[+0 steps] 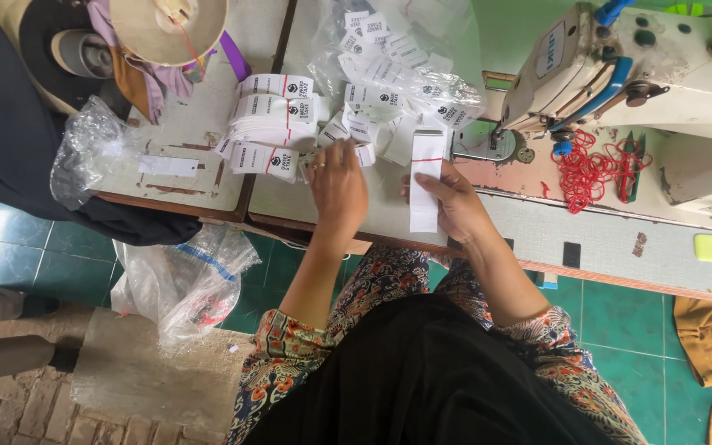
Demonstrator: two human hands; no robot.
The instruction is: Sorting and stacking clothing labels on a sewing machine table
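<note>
The right hand (453,202) lies on a stack of white labels (426,181) bound with a red thread, fingers closed over its lower half, pinning it flat on the worktop (529,235) just in front of the sewing machine (620,70). The left hand (338,185) is palm down beside it, fingers curled among the loose labels; I cannot tell whether it grips one. Banded label bundles (269,124) pile up just beyond it. Red rubber bands (591,169) lie near the machine's base, and a clear plastic bag (183,280) hangs off the worktop edge.
</note>
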